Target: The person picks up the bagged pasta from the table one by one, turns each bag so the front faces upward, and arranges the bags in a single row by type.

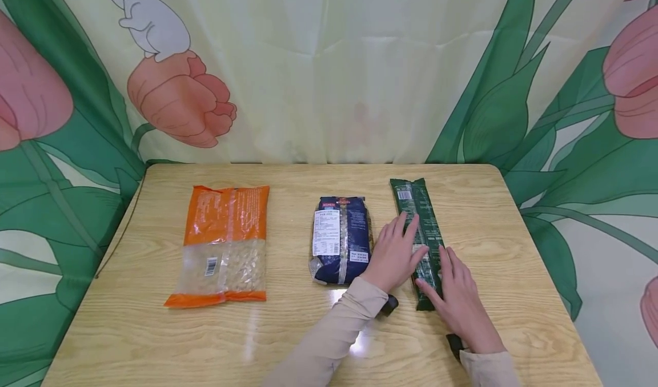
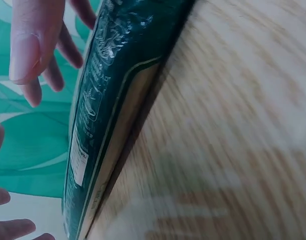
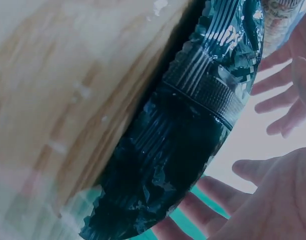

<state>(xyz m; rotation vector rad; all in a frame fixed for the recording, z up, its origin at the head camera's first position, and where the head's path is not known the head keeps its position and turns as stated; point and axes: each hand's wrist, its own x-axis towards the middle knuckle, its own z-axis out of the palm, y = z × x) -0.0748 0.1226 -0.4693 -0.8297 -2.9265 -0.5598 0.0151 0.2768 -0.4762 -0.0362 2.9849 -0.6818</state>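
Note:
A long dark-green packet (image 1: 422, 227) lies on the right half of the wooden table, its barcode end away from me. Its glossy wrapper fills much of the left wrist view, where a pale strip (image 2: 123, 117) runs along the side. My left hand (image 1: 394, 253) hovers over the packet's left edge with fingers spread. On the other side, my right hand (image 1: 462, 301) has its fingers loosely extended beside the right edge. In the right wrist view the packet's crimped end (image 3: 158, 165) is close by. Whether any fingertip touches the wrapper I cannot tell.
Left of my left hand lies a navy bag (image 1: 352, 227) with a white label. Farther left is an orange bag (image 1: 228, 216) with a see-through lower part showing pale contents. The wooden table (image 1: 288, 330) meets a flower-printed curtain (image 1: 360, 90) at the back.

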